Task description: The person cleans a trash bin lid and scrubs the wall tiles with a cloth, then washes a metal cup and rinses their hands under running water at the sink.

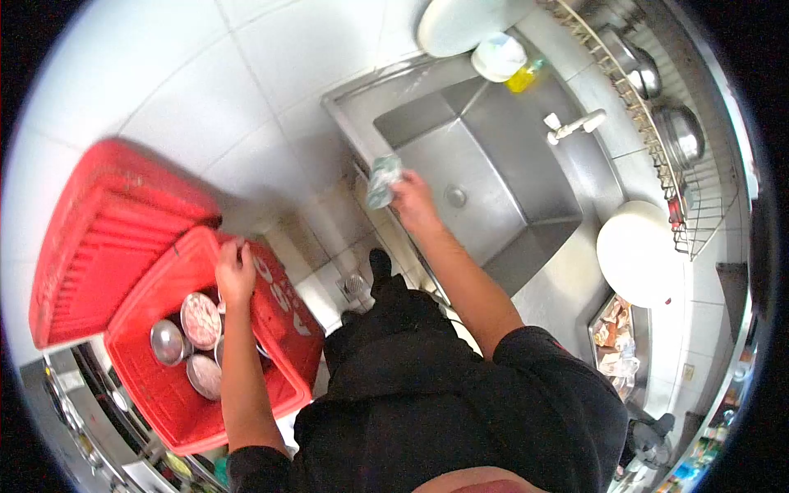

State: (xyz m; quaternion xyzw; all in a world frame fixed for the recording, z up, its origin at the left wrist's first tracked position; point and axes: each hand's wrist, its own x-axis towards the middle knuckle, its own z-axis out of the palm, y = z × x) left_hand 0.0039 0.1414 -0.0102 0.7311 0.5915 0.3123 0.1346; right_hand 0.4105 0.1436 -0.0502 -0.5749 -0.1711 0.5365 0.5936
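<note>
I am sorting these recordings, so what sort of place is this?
Probably a kitchen: it has a metal sink, a wire rack with metal bowls, and a red bin holding round containers.

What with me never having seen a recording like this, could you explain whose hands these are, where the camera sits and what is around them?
There is no machine: these are a person's own bare hands. The only picture comes from a camera worn on the head, looking down; its wide lens bends the edges.

The left hand is at the rim of a red bin; I cannot tell whether it grips. Inside are round metal bowls, some with pale pinkish contents. A red lid is beside the bin.

The right hand holds a crumpled green-and-white item, too blurred to name, near the edge of a steel sink with a tap.
</note>
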